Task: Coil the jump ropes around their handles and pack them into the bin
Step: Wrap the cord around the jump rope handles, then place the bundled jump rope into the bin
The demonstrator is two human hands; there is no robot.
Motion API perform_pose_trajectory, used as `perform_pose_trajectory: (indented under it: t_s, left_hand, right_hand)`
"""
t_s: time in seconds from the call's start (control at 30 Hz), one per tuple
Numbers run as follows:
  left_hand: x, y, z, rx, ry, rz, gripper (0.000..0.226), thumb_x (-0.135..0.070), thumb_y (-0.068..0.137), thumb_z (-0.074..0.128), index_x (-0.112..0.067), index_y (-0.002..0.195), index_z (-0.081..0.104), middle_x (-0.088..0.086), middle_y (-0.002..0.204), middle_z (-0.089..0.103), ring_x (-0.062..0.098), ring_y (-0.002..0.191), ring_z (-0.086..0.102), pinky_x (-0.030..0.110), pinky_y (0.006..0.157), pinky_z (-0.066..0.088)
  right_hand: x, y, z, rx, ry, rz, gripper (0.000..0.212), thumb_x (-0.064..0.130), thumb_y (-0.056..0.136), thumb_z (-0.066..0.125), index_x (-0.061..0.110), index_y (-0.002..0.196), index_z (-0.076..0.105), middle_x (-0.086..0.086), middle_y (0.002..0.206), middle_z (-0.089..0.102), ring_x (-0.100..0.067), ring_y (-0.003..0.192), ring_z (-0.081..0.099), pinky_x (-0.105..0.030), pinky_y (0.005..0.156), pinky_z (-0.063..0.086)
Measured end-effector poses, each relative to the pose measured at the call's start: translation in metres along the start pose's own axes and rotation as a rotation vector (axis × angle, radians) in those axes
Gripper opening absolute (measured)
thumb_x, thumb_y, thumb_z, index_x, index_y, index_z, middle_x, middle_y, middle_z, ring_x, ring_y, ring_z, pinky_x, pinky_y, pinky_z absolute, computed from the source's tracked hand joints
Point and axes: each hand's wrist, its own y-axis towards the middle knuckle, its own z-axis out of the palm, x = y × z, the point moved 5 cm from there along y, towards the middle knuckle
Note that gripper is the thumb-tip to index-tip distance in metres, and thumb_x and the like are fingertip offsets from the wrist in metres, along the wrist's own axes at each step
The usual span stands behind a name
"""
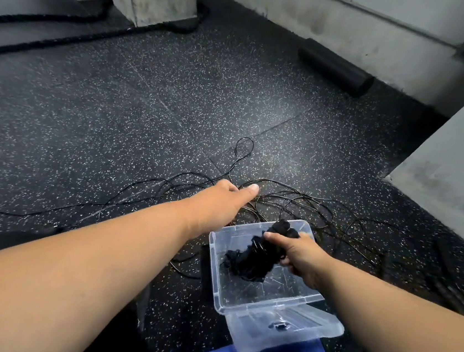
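Right hand clamped a coiled rope bundle inside the clear bin, lower centre. Left hand reached loose ropes mid-frame, fingers seemingly closing; several remained uncoiled.

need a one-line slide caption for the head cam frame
Right hand lowers a coiled jump rope into the clear bin while the left hand reaches for loose ropes on the floor.

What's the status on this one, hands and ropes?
Right hand grip closed on coiled rope bundle, inside clear bin. Left hand reaching into loose ropes tangled on floor. Nothing blocking.
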Motion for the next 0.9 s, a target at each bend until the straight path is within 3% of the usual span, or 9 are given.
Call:
perform_pose_trajectory:
  t_s: [0.13, 0.27, 0.47, 0.67, 0.73, 0.83, 0.9]
  left_hand:
    - [0.004, 0.009, 0.0, 0.028, 0.156, -0.03, 0.063, -0.076, 0.097, 0.045, -0.028, 0.139, 0.051, -0.007, 0.124, 0.059, 0.02, 0.116, 0.055, 0.036, 0.093, 0.039]
    - [0.01, 0.016, 0.002, 0.076, 0.357, -0.054, 0.058, -0.074, 0.096, 0.049, -0.029, 0.132, 0.056, -0.006, 0.118, 0.064, 0.018, 0.109, 0.06, 0.035, 0.09, 0.045]
    - [0.02, 0.035, -0.001, 0.095, 0.457, -0.082, 0.056, -0.07, 0.096, 0.053, -0.027, 0.132, 0.055, -0.009, 0.086, 0.062, 0.01, 0.078, 0.059, 0.03, 0.062, 0.039]
    - [0.028, 0.053, -0.005, 0.116, 0.44, -0.146, 0.057, -0.072, 0.095, 0.053, -0.03, 0.135, 0.055, -0.011, 0.075, 0.06, 0.009, 0.066, 0.054, 0.03, 0.059, 0.036]
    - [0.03, 0.059, -0.004, 0.131, 0.436, -0.165, 0.058, -0.072, 0.094, 0.054, -0.031, 0.135, 0.054, -0.011, 0.073, 0.058, 0.01, 0.065, 0.053, 0.031, 0.059, 0.036]
    - [0.031, 0.065, -0.004, 0.16, 0.456, -0.164, 0.06, -0.073, 0.094, 0.052, -0.031, 0.137, 0.052, -0.008, 0.081, 0.065, 0.012, 0.068, 0.056, 0.032, 0.061, 0.039]
    - [0.031, 0.069, -0.004, 0.182, 0.466, -0.156, 0.061, -0.073, 0.095, 0.051, -0.031, 0.139, 0.052, -0.008, 0.091, 0.068, 0.011, 0.072, 0.058, 0.032, 0.063, 0.041]
  right_hand:
    - [-0.041, 0.038, 0.005, 0.013, -0.037, 0.123, 0.022, 0.028, 0.088, 0.081, 0.013, 0.085, 0.066, -0.003, 0.069, 0.06, -0.011, 0.044, 0.049, -0.016, 0.04, 0.031]
    - [-0.089, 0.084, 0.019, -0.06, -0.059, 0.243, 0.049, 0.041, 0.076, 0.09, 0.001, 0.095, 0.069, -0.011, 0.073, 0.065, -0.025, 0.061, 0.055, -0.03, 0.057, 0.042]
    - [-0.151, 0.116, 0.049, 0.013, -0.071, 0.428, 0.04, 0.03, 0.089, 0.081, -0.006, 0.102, 0.07, -0.013, 0.08, 0.07, -0.022, 0.054, 0.055, -0.018, 0.038, 0.036]
    - [-0.164, 0.141, 0.051, 0.145, -0.274, 0.494, 0.031, 0.035, 0.097, 0.071, 0.007, 0.088, 0.062, -0.006, 0.055, 0.056, -0.016, 0.043, 0.047, -0.022, 0.044, 0.03]
    - [-0.159, 0.152, 0.043, 0.128, -0.432, 0.459, 0.034, 0.039, 0.102, 0.062, 0.004, 0.102, 0.064, -0.008, 0.075, 0.06, -0.019, 0.061, 0.056, -0.023, 0.047, 0.037]
    - [-0.144, 0.161, 0.034, 0.137, -0.605, 0.35, 0.034, 0.037, 0.109, 0.045, 0.011, 0.123, 0.063, -0.01, 0.115, 0.06, -0.026, 0.115, 0.062, -0.024, 0.078, 0.043]
    - [-0.149, 0.169, 0.033, 0.109, -0.546, 0.402, 0.036, 0.03, 0.106, 0.052, 0.006, 0.129, 0.066, -0.014, 0.13, 0.066, -0.028, 0.114, 0.062, -0.027, 0.088, 0.045]
